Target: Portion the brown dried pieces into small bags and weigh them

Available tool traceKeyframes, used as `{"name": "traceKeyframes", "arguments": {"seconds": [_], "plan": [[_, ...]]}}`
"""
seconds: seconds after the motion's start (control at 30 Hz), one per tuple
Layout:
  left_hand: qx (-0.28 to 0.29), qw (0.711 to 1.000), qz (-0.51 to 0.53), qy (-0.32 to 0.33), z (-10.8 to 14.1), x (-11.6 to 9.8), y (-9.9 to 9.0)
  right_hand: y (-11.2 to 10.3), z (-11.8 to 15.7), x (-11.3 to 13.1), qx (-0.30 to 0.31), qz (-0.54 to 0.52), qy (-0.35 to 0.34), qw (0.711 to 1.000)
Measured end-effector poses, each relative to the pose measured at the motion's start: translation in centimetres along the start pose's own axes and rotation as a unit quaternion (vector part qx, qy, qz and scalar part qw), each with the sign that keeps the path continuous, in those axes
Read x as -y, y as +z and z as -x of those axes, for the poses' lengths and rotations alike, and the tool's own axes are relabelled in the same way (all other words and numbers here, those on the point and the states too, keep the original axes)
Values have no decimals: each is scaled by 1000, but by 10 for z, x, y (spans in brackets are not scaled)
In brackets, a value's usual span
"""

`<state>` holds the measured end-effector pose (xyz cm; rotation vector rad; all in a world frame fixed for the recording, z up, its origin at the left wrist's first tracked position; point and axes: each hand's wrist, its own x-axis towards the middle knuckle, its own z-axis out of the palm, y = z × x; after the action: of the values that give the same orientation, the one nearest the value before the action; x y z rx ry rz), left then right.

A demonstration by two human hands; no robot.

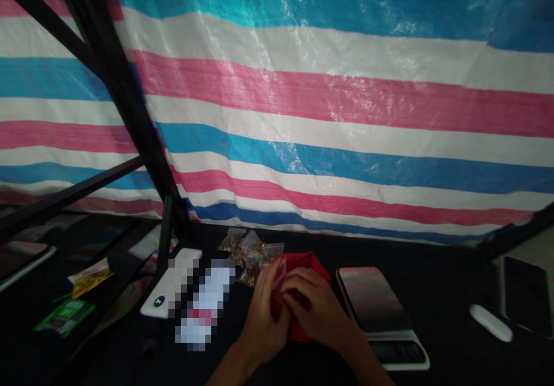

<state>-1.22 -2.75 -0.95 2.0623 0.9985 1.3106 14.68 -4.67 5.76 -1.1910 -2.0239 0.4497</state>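
Note:
My left hand and my right hand are together over a red container or bag on the black table. Thin clear plastic, seemingly a small bag, shows between the fingers of my left hand, which are closed round it. The right hand's fingers are bent and pressed together at the same spot; what they pinch is too small to make out. Just behind the hands lie several small clear bags with brownish bits inside. Right of the red thing rests a digital scale with a shiny plate.
To the left are a white power bank and a pixelated phone-like item. Green and yellow packets lie farther left, near black frame bars. A white oblong item and a dark phone are at right. Striped sheeting hangs behind.

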Motion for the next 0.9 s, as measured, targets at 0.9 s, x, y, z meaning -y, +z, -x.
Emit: {"name": "traceKeyframes", "arguments": {"seconds": [0.9], "plan": [[-21, 973, -179, -140, 29, -39, 3, -22, 6, -11, 138, 192, 112, 965]]}}
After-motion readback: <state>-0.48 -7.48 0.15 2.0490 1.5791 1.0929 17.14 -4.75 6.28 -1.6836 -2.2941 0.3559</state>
